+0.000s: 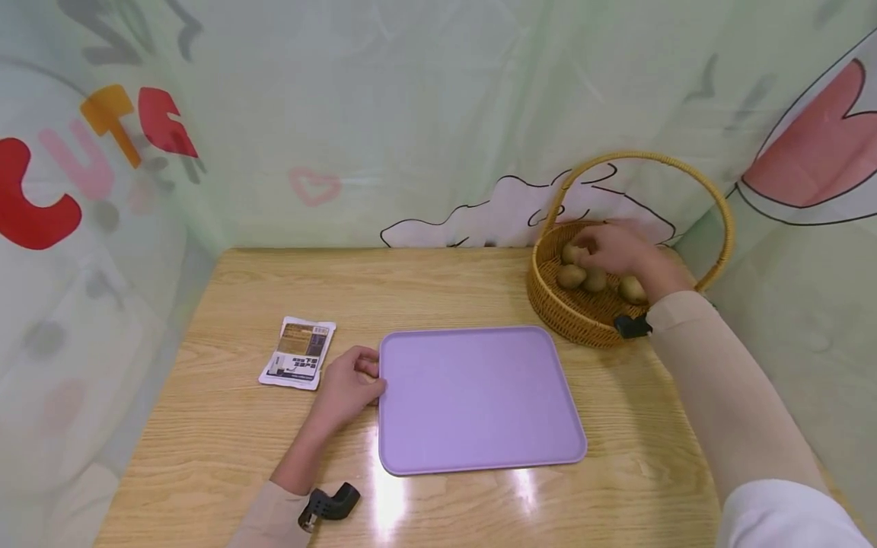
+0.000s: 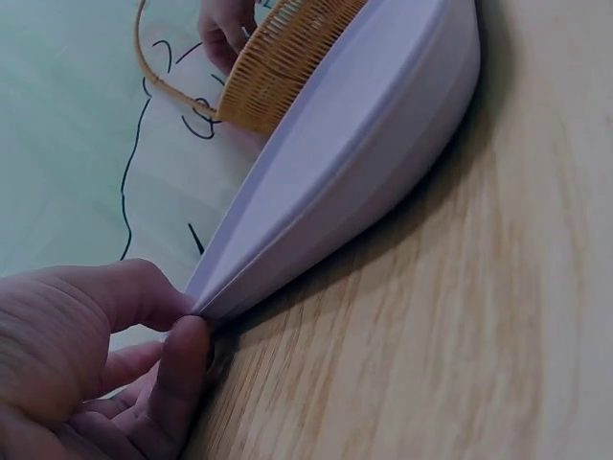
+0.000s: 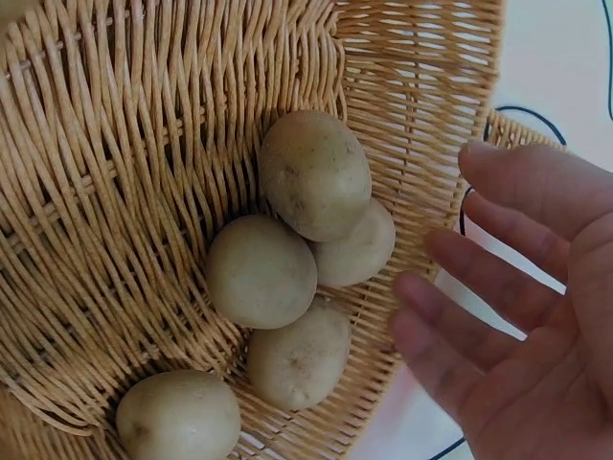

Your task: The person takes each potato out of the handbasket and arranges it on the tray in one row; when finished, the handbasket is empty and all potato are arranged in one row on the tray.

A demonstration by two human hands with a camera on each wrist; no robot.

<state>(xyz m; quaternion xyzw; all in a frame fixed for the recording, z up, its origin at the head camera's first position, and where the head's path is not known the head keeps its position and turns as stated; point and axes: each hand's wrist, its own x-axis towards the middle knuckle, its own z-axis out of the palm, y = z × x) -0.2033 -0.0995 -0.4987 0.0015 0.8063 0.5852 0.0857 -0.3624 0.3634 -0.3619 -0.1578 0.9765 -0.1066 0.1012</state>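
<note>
Round tan potatoes (image 3: 261, 272) lie in the brown wicker basket (image 1: 563, 317), beside the widely parted, empty right hand (image 1: 612, 250). Cupping one sidelong should hold best, while the left hand (image 1: 348, 387) pinches the flat purple tray's (image 1: 479, 399) edge.

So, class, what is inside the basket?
Five potatoes show inside the basket; one is partly covered by another. Whatever lies directly beneath them cannot be seen.
</note>
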